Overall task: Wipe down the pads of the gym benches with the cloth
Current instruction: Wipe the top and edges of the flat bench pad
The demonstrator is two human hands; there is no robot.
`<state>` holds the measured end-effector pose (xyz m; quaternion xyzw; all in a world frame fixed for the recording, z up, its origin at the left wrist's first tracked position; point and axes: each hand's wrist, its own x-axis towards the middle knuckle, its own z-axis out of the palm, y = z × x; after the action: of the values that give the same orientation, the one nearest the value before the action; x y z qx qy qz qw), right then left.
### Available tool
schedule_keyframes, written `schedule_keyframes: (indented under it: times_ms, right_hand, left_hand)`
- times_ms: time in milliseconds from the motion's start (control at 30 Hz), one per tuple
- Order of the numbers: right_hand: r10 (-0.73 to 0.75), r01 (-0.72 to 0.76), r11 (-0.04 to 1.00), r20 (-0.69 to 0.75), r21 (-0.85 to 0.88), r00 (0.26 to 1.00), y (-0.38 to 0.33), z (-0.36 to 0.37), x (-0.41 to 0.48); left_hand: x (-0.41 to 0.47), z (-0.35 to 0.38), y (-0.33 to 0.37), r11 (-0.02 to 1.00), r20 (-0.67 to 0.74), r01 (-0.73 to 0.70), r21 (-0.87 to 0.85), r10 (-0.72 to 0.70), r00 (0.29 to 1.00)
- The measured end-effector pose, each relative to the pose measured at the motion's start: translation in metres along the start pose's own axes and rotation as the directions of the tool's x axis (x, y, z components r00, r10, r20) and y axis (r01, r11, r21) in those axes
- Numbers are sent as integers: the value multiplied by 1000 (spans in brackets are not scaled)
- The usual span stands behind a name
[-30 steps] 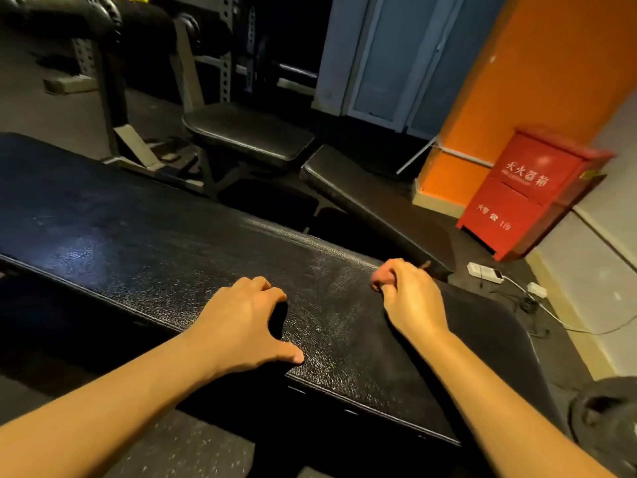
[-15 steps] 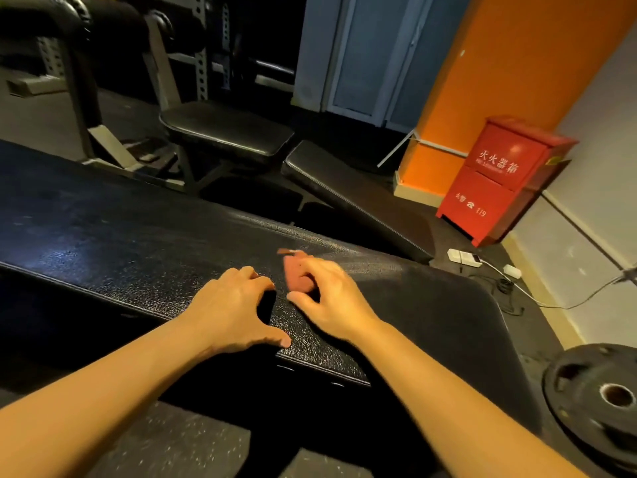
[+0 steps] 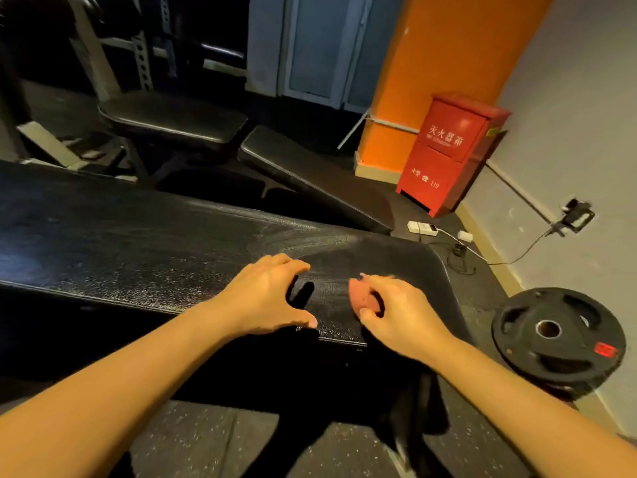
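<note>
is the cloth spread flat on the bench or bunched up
Bunched up. The reddish cloth is a small wad gripped in the right hand, pressed on the bench pad; no flat part shows.

**Item count, bench area**

Bench pads: three — near pad (image 3: 144, 236), seat pad (image 3: 172, 115), inclined pad (image 3: 310, 174). Hands: two, left (image 3: 265, 294), right (image 3: 396, 312). Reddish cloth (image 3: 358, 296): one. Weight plate (image 3: 558, 336): one. Red fire-extinguisher box (image 3: 448, 153): one. Power strip (image 3: 422, 227): one.
</note>
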<state>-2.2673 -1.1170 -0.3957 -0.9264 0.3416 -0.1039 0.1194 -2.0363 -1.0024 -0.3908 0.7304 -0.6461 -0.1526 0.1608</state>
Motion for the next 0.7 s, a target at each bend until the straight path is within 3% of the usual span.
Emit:
schedule_keyframes:
  times_ms: [67, 167, 267, 333, 400, 500, 533, 567, 700]
  right_hand:
    - [-79, 54, 967, 92, 249, 993, -5, -4, -14]
    - [131, -164, 830, 100, 534, 986, 17, -28, 2]
    - [199, -320, 696, 257, 642, 946, 39, -42, 16]
    - [219, -352, 623, 276, 699, 936, 43, -42, 16]
    - [219, -368, 549, 296, 750, 930, 45, -42, 12]
    - [-8, -413, 203, 423, 888, 906, 47, -45, 3]
    - [-89, -408, 134, 421, 903, 902, 49, -47, 2]
    - [-137, -390, 122, 405, 912, 904, 49, -47, 1]
    - [-216, -318, 243, 370, 917, 903, 48, -39, 11]
  left_hand:
    - [6, 13, 18, 987, -11, -146, -67, 146, 989]
    - [15, 24, 43, 954, -52, -213, -211, 206, 977]
    - [19, 30, 64, 916, -187, -113, -384, 43, 981]
    - [19, 34, 77, 899, -305, -50, -436, -95, 948]
    - [16, 38, 89, 852, -316, -31, -522, -159, 935]
    - [10, 41, 106, 644, -180, 13, -765, -234, 955]
    - [9, 43, 111, 572, -159, 21, -820, -264, 951]
    - [9, 45, 116, 529, -169, 21, -848, -308, 936]
    - [8, 47, 126, 454, -238, 49, -890, -552, 799]
